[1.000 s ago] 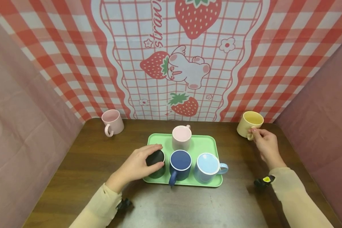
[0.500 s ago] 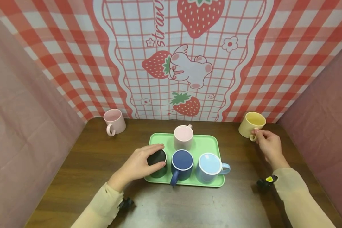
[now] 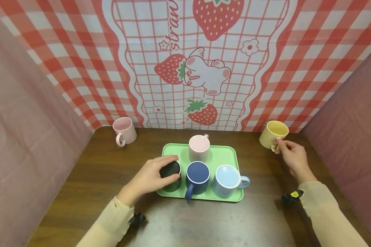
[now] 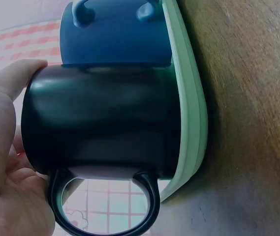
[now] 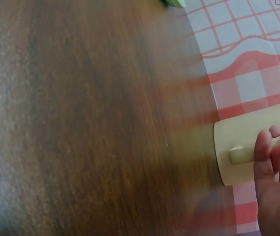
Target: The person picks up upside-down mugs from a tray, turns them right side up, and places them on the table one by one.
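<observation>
At the left end of the green tray (image 3: 216, 157) stands a black mug (image 3: 170, 170). My left hand (image 3: 149, 175) grips it near the top, thumb and fingers on opposite sides. In the left wrist view the black mug's handle (image 4: 152, 204) sticks out on the near side, free of the fingers. My right hand (image 3: 294, 159) pinches the handle of a yellow mug (image 3: 267, 137) at the back right of the table. The right wrist view has this handle (image 5: 243, 155) between thumb and fingers, with the mug's base at the tabletop.
Also on the tray are a dark blue mug (image 3: 198, 178) beside the black one, a light blue mug (image 3: 226, 181) at the right, and a pale pink mug (image 3: 199, 149) behind. Another pink mug (image 3: 125, 132) stands back left. A checked cloth (image 3: 173, 113) hangs behind the table.
The head view has shifted slightly, and my right wrist has moved a little to the right. Both hands keep their hold, and the mugs stay in their places.
</observation>
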`<act>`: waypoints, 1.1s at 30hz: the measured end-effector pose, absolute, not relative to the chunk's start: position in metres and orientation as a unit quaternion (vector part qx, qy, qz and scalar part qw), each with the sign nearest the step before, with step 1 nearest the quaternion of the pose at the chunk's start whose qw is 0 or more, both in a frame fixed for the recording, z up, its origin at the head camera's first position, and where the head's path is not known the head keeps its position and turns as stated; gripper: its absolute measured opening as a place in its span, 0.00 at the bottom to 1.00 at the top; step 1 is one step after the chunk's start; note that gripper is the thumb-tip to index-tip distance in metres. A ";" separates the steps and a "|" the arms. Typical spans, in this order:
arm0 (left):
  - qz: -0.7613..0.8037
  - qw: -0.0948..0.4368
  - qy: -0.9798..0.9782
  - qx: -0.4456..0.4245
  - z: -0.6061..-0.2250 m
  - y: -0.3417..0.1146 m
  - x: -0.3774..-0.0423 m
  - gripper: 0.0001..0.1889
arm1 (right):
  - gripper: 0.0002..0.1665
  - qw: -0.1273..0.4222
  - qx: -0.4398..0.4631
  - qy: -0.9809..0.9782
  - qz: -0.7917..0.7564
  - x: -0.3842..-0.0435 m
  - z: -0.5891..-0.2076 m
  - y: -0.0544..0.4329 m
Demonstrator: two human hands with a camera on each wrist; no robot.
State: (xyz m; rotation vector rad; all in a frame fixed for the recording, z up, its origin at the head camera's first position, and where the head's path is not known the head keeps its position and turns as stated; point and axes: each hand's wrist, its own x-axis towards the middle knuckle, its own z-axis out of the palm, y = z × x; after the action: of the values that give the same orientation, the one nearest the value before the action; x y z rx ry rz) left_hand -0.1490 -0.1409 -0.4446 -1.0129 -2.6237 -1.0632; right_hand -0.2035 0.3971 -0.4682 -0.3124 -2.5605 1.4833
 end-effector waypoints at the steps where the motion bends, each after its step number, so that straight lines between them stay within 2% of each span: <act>1: -0.353 0.067 -0.871 -0.336 -0.445 -0.141 -0.149 0.31 | 0.34 0.082 -0.103 -0.858 0.496 -0.203 -0.468 0.397; 12: -0.354 0.064 -0.871 -0.333 -0.445 -0.141 -0.150 0.31 | 0.35 0.084 -0.097 -0.871 0.475 -0.203 -0.466 0.397; 19: -0.354 0.063 -0.872 -0.333 -0.445 -0.141 -0.149 0.31 | 0.34 0.105 -0.109 -0.853 0.499 -0.203 -0.470 0.393; 25: -0.355 0.057 -0.873 -0.330 -0.445 -0.141 -0.149 0.31 | 0.32 0.117 -0.171 -0.827 0.523 -0.200 -0.468 0.385; 29: -0.354 0.052 -0.874 -0.328 -0.445 -0.141 -0.148 0.31 | 0.34 0.149 -0.238 -0.818 0.502 -0.193 -0.459 0.374; 33: -0.355 0.055 -0.874 -0.326 -0.444 -0.141 -0.147 0.31 | 0.38 0.180 -0.230 -0.824 0.485 -0.183 -0.450 0.353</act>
State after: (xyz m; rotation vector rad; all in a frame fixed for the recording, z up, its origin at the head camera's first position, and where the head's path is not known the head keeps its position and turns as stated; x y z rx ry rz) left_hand -0.1472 -0.1415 -0.4439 -0.9901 -2.6545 -1.0782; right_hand -0.1825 0.3533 -0.4495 -0.6505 -2.3287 1.3694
